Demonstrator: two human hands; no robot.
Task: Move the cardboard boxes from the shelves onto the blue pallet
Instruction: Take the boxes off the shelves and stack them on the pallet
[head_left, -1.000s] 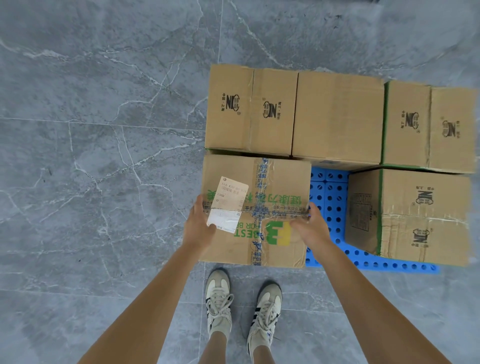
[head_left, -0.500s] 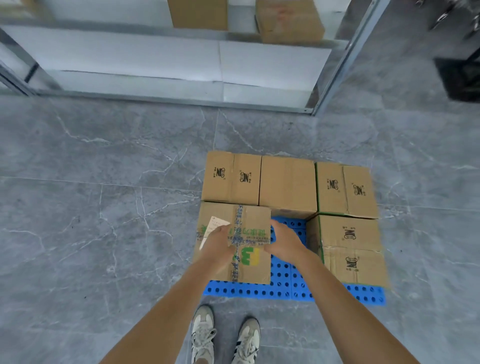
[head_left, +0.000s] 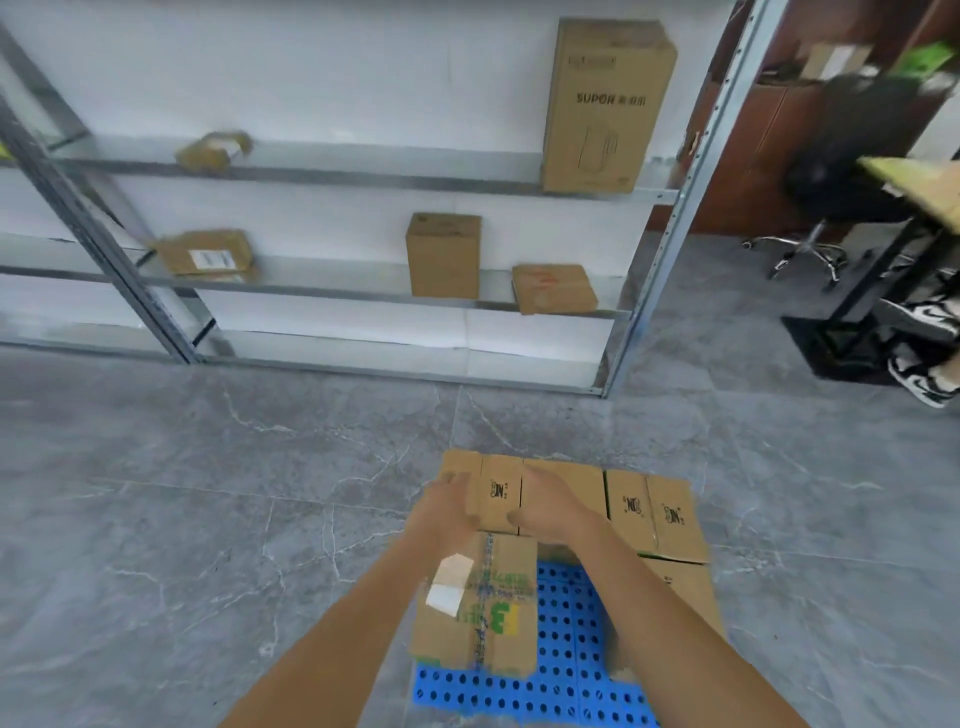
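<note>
Five boxes (head_left: 480, 603), exposed blue pallet (head_left: 566, 644) between

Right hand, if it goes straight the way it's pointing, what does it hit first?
Likely nothing near: the right hand hovers above the back-row boxes on the blue pallet, aimed over floor toward the shelves. The upright box on the lower shelf looks first, depth unclear.

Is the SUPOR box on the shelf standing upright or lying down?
Upright: the SUPOR box stands on its narrow end on the upper shelf.
</note>
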